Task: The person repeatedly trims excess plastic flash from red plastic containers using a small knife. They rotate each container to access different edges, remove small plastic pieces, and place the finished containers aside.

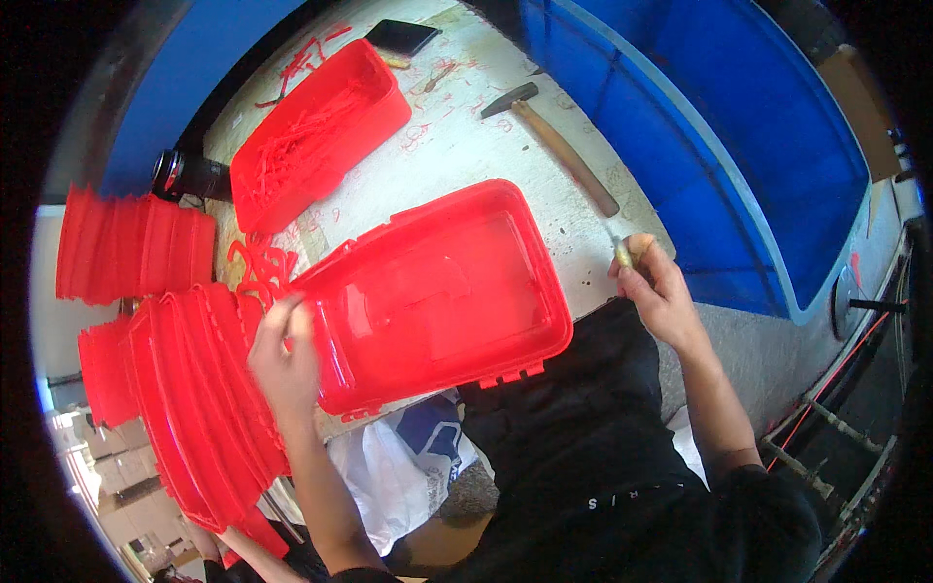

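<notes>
A red plastic case shell (pixel 437 291), shallow with a raised rim and hinge lugs, lies at the near edge of the worktable in front of me. At its left end is my left hand (pixel 287 355), smeared by motion; whether its curled fingers grip the rim cannot be made out. My right hand (pixel 656 287), raised off the shell's right side, is closed around a small knife (pixel 623 255) with a yellowish handle. Its thin blade points up and away from me.
Stacked red shells (pixel 199 389) crowd the left side. Behind lies a red bin (pixel 326 136) of red plastic trimmings, near a hammer (pixel 564 155) and a black flat device (pixel 402 37). A large blue tub (pixel 700 165) stands right. Another person's arm (pixel 255 556) shows lower left.
</notes>
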`<state>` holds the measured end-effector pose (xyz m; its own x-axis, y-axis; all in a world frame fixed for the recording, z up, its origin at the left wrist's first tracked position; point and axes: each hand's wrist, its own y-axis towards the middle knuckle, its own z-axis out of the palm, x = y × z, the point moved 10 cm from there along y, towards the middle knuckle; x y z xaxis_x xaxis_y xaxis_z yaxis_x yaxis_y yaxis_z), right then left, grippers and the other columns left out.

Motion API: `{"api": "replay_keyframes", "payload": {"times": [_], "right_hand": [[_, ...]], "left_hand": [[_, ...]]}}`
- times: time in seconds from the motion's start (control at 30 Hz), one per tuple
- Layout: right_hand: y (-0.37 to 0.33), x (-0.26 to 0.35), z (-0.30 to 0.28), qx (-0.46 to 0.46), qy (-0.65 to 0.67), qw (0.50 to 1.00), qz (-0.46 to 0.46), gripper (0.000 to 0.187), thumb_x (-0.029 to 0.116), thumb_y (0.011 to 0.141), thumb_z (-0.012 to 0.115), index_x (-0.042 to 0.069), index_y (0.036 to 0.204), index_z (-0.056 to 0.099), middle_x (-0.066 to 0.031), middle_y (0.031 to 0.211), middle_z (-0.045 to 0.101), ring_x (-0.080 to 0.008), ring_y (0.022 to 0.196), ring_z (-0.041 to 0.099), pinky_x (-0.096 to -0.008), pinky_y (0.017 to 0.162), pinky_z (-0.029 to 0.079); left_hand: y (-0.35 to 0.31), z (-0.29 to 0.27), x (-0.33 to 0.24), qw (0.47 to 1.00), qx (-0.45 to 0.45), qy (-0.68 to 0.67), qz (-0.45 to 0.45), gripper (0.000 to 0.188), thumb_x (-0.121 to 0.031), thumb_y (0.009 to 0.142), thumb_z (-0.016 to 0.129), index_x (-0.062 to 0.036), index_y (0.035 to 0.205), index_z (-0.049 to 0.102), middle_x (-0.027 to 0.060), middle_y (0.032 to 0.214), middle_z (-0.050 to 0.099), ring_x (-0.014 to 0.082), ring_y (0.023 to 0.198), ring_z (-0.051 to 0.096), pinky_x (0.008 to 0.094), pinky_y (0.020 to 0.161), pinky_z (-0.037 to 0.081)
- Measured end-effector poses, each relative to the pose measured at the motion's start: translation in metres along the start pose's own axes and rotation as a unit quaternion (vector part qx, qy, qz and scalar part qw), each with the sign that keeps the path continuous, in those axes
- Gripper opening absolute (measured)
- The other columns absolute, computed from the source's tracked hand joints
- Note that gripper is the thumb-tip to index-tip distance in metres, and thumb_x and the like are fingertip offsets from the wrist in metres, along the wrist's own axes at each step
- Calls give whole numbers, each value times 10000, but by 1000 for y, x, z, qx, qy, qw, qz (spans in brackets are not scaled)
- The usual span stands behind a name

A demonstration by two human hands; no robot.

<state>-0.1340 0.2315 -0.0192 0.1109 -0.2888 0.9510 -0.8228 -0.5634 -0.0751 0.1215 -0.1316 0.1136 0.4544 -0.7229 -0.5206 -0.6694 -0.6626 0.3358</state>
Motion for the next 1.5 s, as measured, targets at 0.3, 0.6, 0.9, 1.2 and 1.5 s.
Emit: {"api": "replay_keyframes", "payload": {"times": [0.3,0.6,0.9,1.2,1.5], "right_hand": [[18,-17,67,101,219,962,124,354,379,1074,464,70,987,611,10,720,538,-61,551,467,-224,488,356],[44,-8,75,84,123,986,76,382,398,1080,454,92,963,651,63,762,541,-41,710,463,-231,652,398],[43,-13,84,109,159,973,126,297,325,1076,489,90,947,616,75,756,533,-26,684,455,-212,611,383],[31,-7,80,99,121,982,108,284,251,1054,508,21,958,645,8,733,568,-66,718,510,-267,660,447],[-9,-10,79,133,180,961,162,237,178,1049,517,6,930,627,38,722,518,-63,704,476,-255,637,422]], "left_hand": [[69,188,-72,966,236,64,85,436,-453,931,649,-86,1161,697,193,1039,723,368,941,689,454,835,523],[65,197,-68,959,236,150,55,383,-537,882,687,-170,950,776,140,686,686,324,679,680,421,652,498],[66,200,-71,952,250,163,67,430,-564,847,714,-151,948,782,126,726,715,301,701,706,423,663,519],[65,200,-71,950,239,190,58,567,-639,853,675,-89,959,761,159,765,728,324,719,715,440,655,521],[65,200,-68,950,238,197,43,494,-601,848,694,-136,993,773,155,743,722,335,721,710,448,668,528]]}}
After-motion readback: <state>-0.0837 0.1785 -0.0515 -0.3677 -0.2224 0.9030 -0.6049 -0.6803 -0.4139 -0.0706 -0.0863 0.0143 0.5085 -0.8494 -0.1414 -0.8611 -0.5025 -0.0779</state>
